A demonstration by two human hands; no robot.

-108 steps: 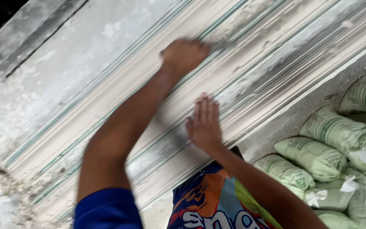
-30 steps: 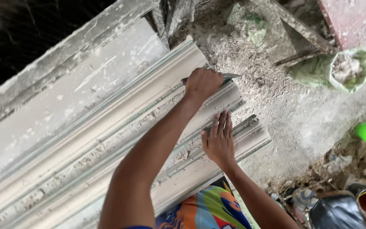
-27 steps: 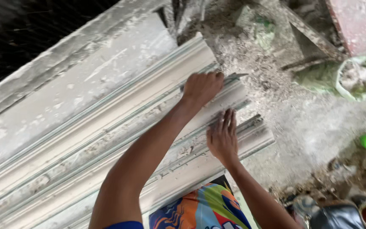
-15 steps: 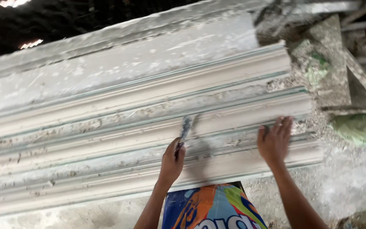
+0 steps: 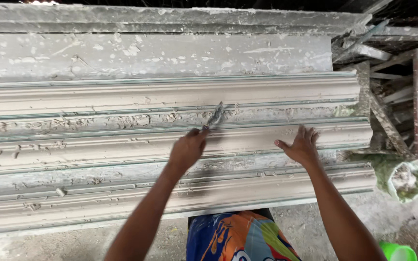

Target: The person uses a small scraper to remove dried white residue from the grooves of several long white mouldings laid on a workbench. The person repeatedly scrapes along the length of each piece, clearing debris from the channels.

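— Green cup [image 5: 396, 252] stands lowest at the right, on the dusty floor [image 5: 310, 224]. What is in it?

— I cannot tell. Further up, a green sack [image 5: 402, 179] lies open, with grey rubble inside.

— And the hands?

— Left hand [image 5: 187, 151] is closed around a scraper [image 5: 213, 116], its blade on the plaster moulding [image 5: 122, 145]. Right hand [image 5: 300, 147] lies spread flat on the same moulding.

— Behind?

— Grey planks [image 5: 378, 43], piled at the moulding's right end.

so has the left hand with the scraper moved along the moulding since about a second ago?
Yes. The left hand was at the right end of the moulding; now it sits nearer mid-length, left of the right hand.
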